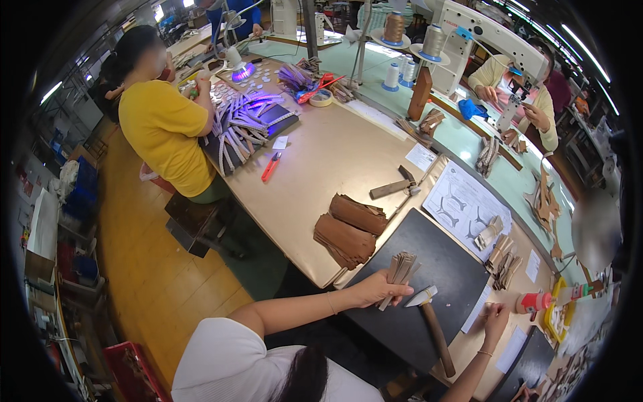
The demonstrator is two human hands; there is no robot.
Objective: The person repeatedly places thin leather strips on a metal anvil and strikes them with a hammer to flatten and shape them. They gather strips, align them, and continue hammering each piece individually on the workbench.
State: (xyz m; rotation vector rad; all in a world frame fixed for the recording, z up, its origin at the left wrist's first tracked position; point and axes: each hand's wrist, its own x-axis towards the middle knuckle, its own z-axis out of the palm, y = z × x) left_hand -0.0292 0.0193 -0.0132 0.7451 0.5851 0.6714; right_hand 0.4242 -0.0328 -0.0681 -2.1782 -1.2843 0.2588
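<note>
My left hand (376, 288) is closed around a bundle of thin greyish-brown strips (402, 268), apparently leather, held upright above a black work board (429, 251). Just right of that hand a hammer (434, 328) lies on the board, its metal head toward the fingers and its wooden handle toward me. Farther right, my right hand (495, 321) rests low over the table beside a white paper slip (477, 309). Its fingers are curled together; whatever they may hold is too small to make out. Stacked brown leather pieces (345, 238) lie beyond the board's left corner.
Strip bundles (504, 258) and a printed drawing sheet (462, 201) lie beyond the board. Red-capped bottles (532, 303) stand by a yellow tray (557, 315) at right. A red cutter (270, 167) lies farther off. People work at left and behind a sewing machine (492, 33).
</note>
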